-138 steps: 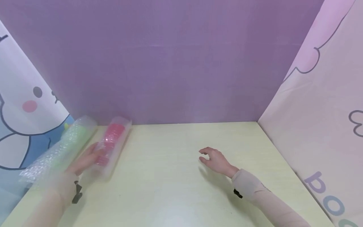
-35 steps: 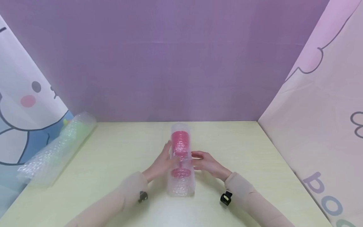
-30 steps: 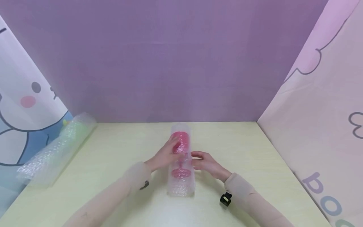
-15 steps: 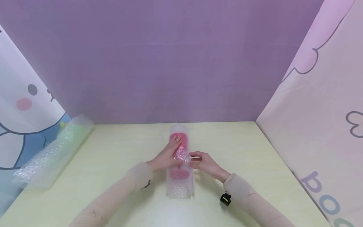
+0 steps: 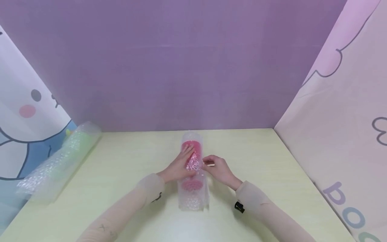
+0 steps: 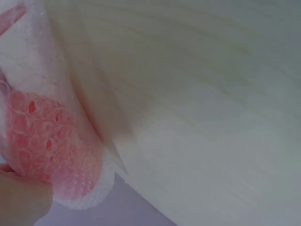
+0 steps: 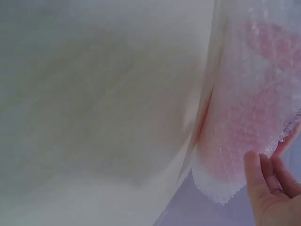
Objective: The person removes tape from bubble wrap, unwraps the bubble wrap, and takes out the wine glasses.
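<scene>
A bubble wrap roll (image 5: pixel 192 200) lies lengthwise on the table, and through it shows a pink goblet-shaped thing (image 5: pixel 192 185) with a wide upper part, a narrow middle and a round base. My left hand (image 5: pixel 177 168) rests across the top of the roll, fingers spread and straight. At the roll's right side my right hand (image 5: pixel 220 170) pinches the bubble wrap between thumb and fingers. The right wrist view has the thumb and fingertips right at the wrap (image 7: pixel 240 127); in the left wrist view only part of the left hand (image 6: pixel 21 197) shows beside the wrapped pink part (image 6: pixel 51 141).
A second bubble wrap bundle (image 5: pixel 60 161) with something green inside lies along the left side of the pale wooden table (image 5: pixel 145 215). A purple wall (image 5: pixel 187 67) stands at the back, with printed cloth walls left and right.
The wrapped pink thing came from the left to the middle. My left hand has since moved onto its top; my right hand has just risen slightly and closed its fingers at the wrap's side.
</scene>
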Demonstrator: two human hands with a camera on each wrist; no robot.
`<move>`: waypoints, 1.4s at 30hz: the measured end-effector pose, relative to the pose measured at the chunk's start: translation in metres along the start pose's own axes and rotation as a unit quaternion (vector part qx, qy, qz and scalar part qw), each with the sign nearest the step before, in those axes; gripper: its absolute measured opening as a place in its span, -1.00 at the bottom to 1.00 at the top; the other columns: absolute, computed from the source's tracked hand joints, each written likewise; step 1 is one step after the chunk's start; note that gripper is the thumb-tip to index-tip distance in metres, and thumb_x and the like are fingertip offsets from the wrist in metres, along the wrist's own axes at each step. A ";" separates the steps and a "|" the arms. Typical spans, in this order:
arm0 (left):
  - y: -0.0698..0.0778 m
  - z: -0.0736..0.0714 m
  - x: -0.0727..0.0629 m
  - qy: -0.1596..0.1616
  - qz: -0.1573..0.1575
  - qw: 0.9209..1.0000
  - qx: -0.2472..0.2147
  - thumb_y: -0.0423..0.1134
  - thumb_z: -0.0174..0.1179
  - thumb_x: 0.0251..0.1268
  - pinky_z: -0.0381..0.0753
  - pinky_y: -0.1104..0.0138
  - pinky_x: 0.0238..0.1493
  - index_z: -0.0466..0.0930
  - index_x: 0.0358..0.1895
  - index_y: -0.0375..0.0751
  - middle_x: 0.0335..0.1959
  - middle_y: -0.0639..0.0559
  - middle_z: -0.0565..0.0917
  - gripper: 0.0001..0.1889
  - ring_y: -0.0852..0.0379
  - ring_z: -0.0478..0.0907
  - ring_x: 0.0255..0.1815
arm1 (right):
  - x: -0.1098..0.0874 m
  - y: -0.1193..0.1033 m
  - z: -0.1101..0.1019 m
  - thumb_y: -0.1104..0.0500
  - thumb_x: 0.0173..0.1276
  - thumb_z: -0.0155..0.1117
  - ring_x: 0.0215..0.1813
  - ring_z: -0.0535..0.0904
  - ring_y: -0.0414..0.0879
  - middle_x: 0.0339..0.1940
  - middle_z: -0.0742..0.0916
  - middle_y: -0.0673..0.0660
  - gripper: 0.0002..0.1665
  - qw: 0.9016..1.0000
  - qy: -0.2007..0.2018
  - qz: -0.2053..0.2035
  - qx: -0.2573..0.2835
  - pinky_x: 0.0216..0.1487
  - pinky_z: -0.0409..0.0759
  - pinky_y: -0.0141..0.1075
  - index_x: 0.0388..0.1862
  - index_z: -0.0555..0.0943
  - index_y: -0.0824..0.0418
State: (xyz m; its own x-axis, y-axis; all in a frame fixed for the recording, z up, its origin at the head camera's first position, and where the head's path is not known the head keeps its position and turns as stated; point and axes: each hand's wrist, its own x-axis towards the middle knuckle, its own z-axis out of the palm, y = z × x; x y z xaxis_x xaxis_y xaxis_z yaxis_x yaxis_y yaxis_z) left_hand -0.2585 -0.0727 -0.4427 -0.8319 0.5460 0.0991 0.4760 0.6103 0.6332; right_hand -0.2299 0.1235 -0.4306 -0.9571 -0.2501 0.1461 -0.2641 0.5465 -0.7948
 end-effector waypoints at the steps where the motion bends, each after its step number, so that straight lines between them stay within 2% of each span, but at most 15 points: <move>1: 0.000 0.000 0.001 0.000 -0.001 1.000 0.002 -0.04 0.31 0.02 -0.15 0.01 0.44 -0.14 0.45 -0.15 0.50 0.08 -0.23 -0.01 0.05 -0.39 0.50 | 0.002 -0.001 0.000 0.17 0.19 0.29 -0.10 0.64 0.01 -0.14 0.70 0.18 -0.68 1.000 0.009 -0.014 -0.005 -0.08 0.65 -0.28 -0.10 0.58 0.31; 5: 0.002 0.000 0.002 0.002 0.003 1.000 0.009 -0.02 0.32 0.02 -0.11 -0.03 0.43 -0.11 0.45 -0.19 0.50 0.05 -0.20 -0.01 0.02 -0.37 0.50 | 0.010 -0.004 0.003 0.16 0.12 0.34 -0.21 0.65 -0.08 -0.24 0.72 0.11 -0.72 0.997 0.024 -0.068 -0.025 -0.16 0.65 -0.38 -0.20 0.63 0.27; 9: 0.002 0.001 0.002 0.005 0.004 1.000 0.012 -0.01 0.33 0.00 -0.12 -0.02 0.44 -0.10 0.44 -0.20 0.50 0.03 -0.18 0.00 0.01 -0.36 0.50 | 0.014 -0.005 0.006 0.16 0.08 0.38 -0.28 0.62 -0.12 -0.32 0.70 0.08 -0.76 0.994 0.030 -0.094 -0.048 -0.23 0.64 -0.44 -0.28 0.65 0.24; 19: 0.000 0.002 0.000 0.002 0.011 1.000 0.013 0.01 0.32 0.01 -0.12 -0.02 0.43 -0.11 0.44 -0.20 0.50 0.02 -0.19 0.00 0.01 -0.37 0.50 | 0.017 0.004 0.011 0.19 0.03 0.41 -0.28 0.59 -0.16 -0.31 0.66 0.03 -0.76 0.993 0.017 -0.093 -0.066 -0.23 0.63 -0.45 -0.29 0.65 0.21; 27: -0.002 0.003 0.000 0.003 0.010 1.000 0.019 0.03 0.33 0.00 -0.09 -0.04 0.43 -0.11 0.45 -0.19 0.50 0.03 -0.17 0.01 0.03 -0.36 0.50 | 0.018 0.011 0.010 0.26 0.08 0.36 -0.21 0.61 -0.12 -0.25 0.68 0.06 -0.81 0.987 -0.009 -0.138 -0.078 -0.18 0.62 -0.49 -0.27 0.68 0.24; 42: -0.002 0.006 -0.001 0.014 0.016 1.000 0.019 0.00 0.35 -0.03 -0.11 -0.02 0.44 -0.10 0.44 -0.21 0.50 0.04 -0.17 0.02 0.02 -0.35 0.50 | 0.018 0.011 0.009 0.27 0.05 0.38 -0.30 0.63 -0.12 -0.34 0.72 0.09 -0.82 0.979 0.001 -0.174 -0.102 -0.27 0.60 -0.55 -0.31 0.71 0.27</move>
State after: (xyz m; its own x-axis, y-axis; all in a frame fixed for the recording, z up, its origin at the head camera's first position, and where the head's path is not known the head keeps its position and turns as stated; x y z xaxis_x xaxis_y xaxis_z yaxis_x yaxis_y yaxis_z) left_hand -0.2571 -0.0711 -0.4491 -0.8236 0.5495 0.1407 0.5126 0.6150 0.5992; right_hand -0.2485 0.1175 -0.4418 -0.8054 -0.4475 0.3887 -0.5921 0.5776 -0.5619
